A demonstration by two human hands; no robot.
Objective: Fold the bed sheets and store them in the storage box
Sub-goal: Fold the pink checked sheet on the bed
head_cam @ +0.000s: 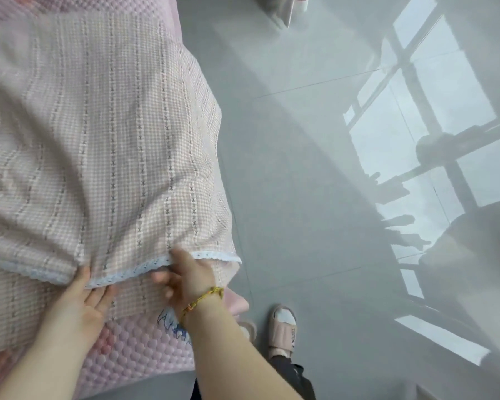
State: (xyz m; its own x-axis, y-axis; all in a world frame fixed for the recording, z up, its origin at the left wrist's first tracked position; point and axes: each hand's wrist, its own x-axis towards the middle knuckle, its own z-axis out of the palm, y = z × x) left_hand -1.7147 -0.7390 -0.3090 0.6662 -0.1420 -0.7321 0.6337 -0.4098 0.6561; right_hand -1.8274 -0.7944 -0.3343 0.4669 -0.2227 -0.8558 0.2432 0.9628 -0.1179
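Slippage at the lace edge [133,269] looks like the main risk. The pink checked bed sheet [98,140] lies on the quilted pink mattress pad [133,350], already doubled over itself, with its right side hanging past the mattress above the grey floor [300,140]. The right hand [191,275], a braided bracelet [202,298] at its wrist, appears to pinch the lace trim with the thumb on top and curled fingers beneath, though motion blur softens the detail. The left hand [81,298] lies with straight, spread fingers at the fold, one finger slipping under the trim and the rest flat on the lower layer, grasping nothing. Because only one hand really has hold of the cloth, a pull from the right could drag the upper layer askew, leaving the corners unmatched and the fold crooked. The overhanging side could also slide off and trail on the floor if the sheet is lifted unevenly. Folding seems to be midway, and no storage box is in view, so carrying a loose bundle to it may undo the folds.
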